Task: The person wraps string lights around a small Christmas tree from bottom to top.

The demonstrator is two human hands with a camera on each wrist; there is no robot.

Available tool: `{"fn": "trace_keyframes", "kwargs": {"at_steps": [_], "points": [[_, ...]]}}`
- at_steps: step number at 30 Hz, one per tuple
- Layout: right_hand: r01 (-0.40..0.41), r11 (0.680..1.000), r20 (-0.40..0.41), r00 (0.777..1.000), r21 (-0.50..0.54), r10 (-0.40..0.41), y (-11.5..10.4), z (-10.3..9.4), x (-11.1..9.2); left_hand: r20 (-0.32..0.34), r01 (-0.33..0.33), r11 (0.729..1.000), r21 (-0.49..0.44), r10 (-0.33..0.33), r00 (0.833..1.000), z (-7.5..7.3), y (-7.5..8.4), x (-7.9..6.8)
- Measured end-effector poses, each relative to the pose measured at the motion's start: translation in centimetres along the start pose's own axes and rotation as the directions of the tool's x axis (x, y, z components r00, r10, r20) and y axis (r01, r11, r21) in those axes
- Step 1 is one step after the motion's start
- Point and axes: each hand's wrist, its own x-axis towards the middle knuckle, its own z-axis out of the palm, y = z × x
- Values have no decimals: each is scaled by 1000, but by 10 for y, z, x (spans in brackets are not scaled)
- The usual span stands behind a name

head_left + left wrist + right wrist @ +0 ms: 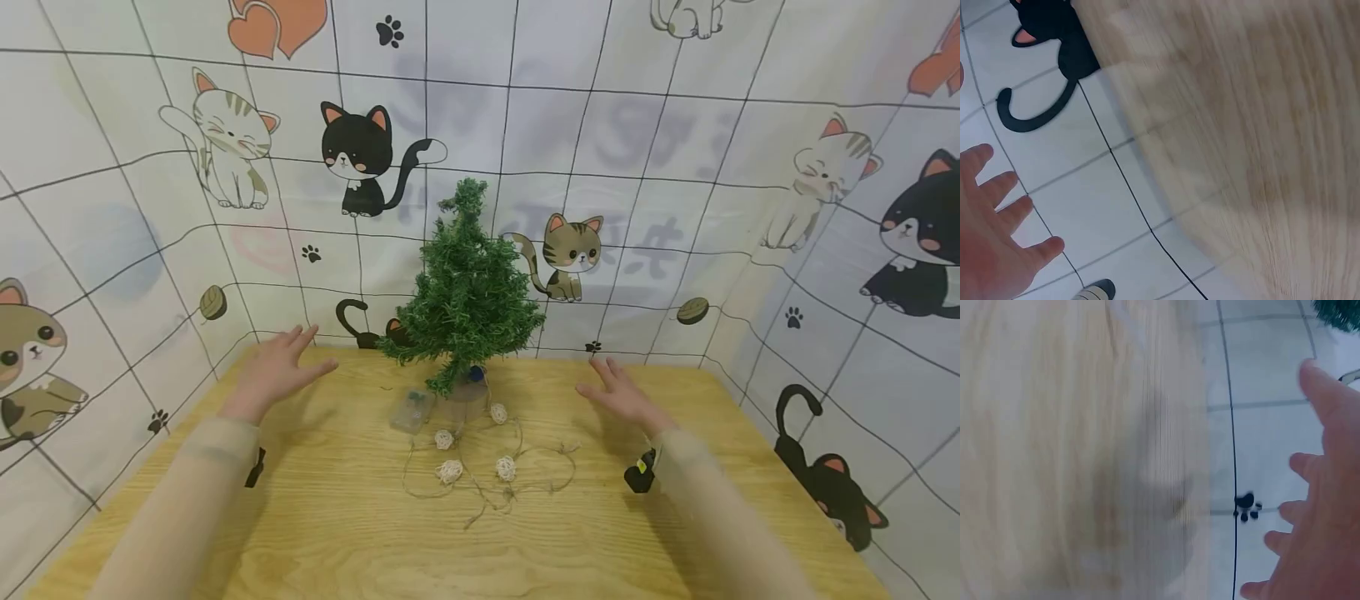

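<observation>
My left hand (279, 371) is held over the back left of the table, fingers spread, holding nothing. On the other side my right hand (621, 393) hovers with its fingers apart, also holding nothing. Between them stands a small green artificial Christmas tree (468, 292), upright at the back of the table. In front of its base lies a twine string (480, 487) with several white woven balls (450, 472). A clear plastic box (412, 411) sits just left of the base. The wrist views show the left hand (991, 231) and right hand (1316, 506) with straight fingers.
The wooden table (337, 533) meets a cloth wall (465, 125) printed with cartoon cats at the back and both sides. A black device (640, 473) shows at the right wrist, and another dark piece (256, 468) by the left.
</observation>
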Motion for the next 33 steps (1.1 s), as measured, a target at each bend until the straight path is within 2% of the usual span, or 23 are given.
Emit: {"fn": "trace_keyframes", "kwargs": {"at_steps": [3,8,13,17,23,29,33], "points": [[34,998,33,999,60,-36,-3,9,-4,46,-34,999,-30,35,998,1,10,-5],[73,987,94,992,142,-87,-19,20,-13,110,-112,992,-52,117,987,12,28,-15],[139,971,126,978,193,-165,-38,29,-19,162,-206,976,-71,215,963,23,50,-30],[147,954,151,970,261,-191,-51,34,-21,211,-270,955,-123,291,933,26,76,-38],[111,938,190,965,328,-180,-66,44,-13,236,-349,917,-195,389,891,34,111,-45],[83,934,239,955,347,-174,-75,57,-5,278,-437,862,-257,499,821,46,148,-52],[95,929,263,944,357,-198,-75,64,-4,349,-450,849,-277,525,776,55,168,-58]]}}
